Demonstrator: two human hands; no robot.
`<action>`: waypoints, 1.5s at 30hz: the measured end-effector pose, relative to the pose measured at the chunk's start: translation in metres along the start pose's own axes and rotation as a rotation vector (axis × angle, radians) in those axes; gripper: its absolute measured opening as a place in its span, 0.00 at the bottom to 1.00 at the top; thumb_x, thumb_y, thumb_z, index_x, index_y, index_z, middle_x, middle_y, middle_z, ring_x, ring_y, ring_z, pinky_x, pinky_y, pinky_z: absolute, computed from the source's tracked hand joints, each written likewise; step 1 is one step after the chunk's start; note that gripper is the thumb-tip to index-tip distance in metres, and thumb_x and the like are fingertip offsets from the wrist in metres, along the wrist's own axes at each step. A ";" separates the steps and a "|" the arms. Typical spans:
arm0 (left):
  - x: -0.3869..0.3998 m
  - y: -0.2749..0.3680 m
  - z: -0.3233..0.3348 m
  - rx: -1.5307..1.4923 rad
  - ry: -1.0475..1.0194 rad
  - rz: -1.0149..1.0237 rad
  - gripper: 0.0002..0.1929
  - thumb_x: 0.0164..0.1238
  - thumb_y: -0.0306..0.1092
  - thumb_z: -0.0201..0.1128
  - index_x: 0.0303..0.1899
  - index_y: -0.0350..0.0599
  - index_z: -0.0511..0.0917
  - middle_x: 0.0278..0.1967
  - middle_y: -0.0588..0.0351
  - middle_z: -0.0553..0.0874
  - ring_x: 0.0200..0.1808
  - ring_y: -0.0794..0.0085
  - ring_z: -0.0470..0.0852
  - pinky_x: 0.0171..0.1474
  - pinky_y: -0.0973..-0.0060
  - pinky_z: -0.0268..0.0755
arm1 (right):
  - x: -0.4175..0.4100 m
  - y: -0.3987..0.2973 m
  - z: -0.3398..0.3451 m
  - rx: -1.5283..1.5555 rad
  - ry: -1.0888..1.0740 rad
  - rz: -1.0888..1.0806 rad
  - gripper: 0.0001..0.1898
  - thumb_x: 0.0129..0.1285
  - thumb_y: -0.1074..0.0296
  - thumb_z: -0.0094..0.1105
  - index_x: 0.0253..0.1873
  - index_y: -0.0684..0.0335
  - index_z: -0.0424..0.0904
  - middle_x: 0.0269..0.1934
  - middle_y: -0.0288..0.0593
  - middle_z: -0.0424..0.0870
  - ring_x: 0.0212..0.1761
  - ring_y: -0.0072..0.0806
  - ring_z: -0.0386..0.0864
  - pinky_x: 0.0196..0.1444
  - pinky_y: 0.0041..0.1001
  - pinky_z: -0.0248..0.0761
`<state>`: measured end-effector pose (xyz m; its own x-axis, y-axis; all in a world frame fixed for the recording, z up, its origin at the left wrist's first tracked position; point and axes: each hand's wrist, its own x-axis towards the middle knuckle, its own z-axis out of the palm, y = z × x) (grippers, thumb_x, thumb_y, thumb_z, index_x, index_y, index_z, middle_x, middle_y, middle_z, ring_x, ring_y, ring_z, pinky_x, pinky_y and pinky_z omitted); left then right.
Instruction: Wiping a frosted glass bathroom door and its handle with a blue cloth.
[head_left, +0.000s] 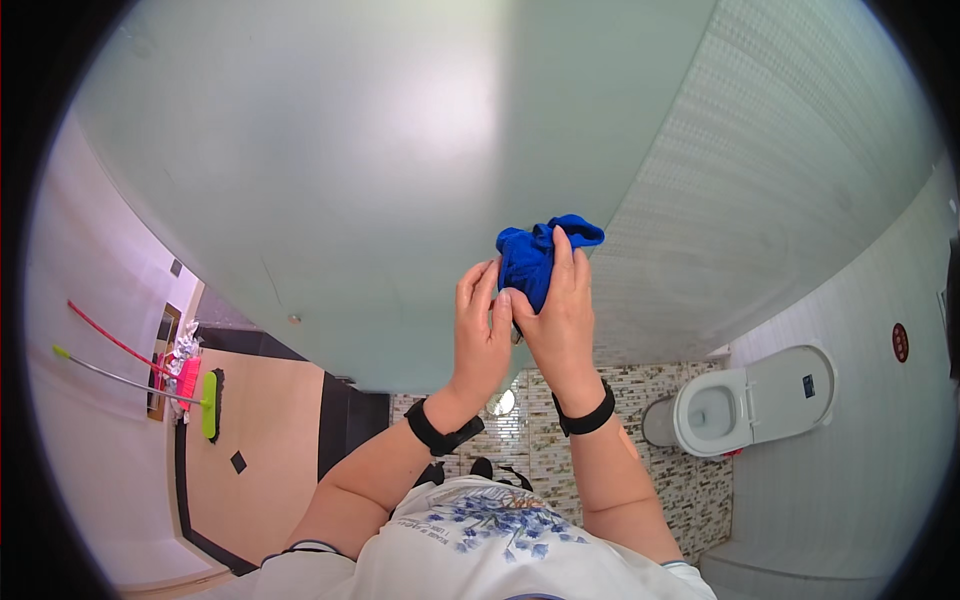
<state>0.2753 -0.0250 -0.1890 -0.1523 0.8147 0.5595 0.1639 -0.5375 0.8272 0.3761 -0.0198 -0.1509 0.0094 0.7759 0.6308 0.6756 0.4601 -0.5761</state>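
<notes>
A bunched blue cloth (529, 262) is in my right hand (566, 315), its folded end sticking out past my fingertips. My right thumb presses its lower side, while the fingers lie over its right side. Close on the left, my left hand (480, 326) has bent fingers at the cloth's left edge, and its thumb tip meets the right thumb. Whether the left fingers grip the cloth is hidden. Both hands are in front of a frosted glass panel (337, 187), near its right part. A small metal fitting (517, 334) shows partly between my wrists.
A white toilet (705, 416) with its lid raised stands at right, on a mosaic-tiled floor (622, 480). Light wall panels (712, 225) adjoin the glass. At left, a green broom (210, 405) and a pink one (187, 382) lean beyond a dark threshold (352, 420).
</notes>
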 end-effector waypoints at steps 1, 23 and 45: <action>0.001 -0.004 -0.002 0.045 -0.067 -0.040 0.20 0.70 0.34 0.53 0.60 0.37 0.67 0.56 0.45 0.70 0.57 0.59 0.70 0.56 0.67 0.68 | -0.002 0.001 0.002 0.028 0.026 0.041 0.39 0.51 0.73 0.66 0.68 0.67 0.54 0.55 0.61 0.64 0.54 0.54 0.69 0.52 0.39 0.69; -0.050 -0.084 0.002 0.118 -0.257 -0.217 0.19 0.61 0.26 0.59 0.55 0.38 0.73 0.52 0.46 0.78 0.55 0.55 0.75 0.59 0.67 0.66 | -0.101 0.084 0.081 0.181 0.065 0.292 0.40 0.45 0.81 0.68 0.65 0.66 0.56 0.57 0.57 0.66 0.60 0.52 0.66 0.59 0.40 0.64; -0.093 -0.064 0.008 -0.069 -0.208 -0.444 0.26 0.62 0.28 0.63 0.59 0.38 0.63 0.54 0.48 0.68 0.51 0.66 0.77 0.46 0.73 0.76 | -0.033 0.120 0.023 0.804 -0.742 0.430 0.23 0.49 0.76 0.66 0.53 0.63 0.75 0.42 0.35 0.81 0.45 0.24 0.76 0.52 0.26 0.70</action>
<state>0.2869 -0.0646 -0.2945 0.0062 0.9907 0.1359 0.0611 -0.1360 0.9888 0.4402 0.0197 -0.2524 -0.4881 0.8728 0.0000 0.0591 0.0330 -0.9977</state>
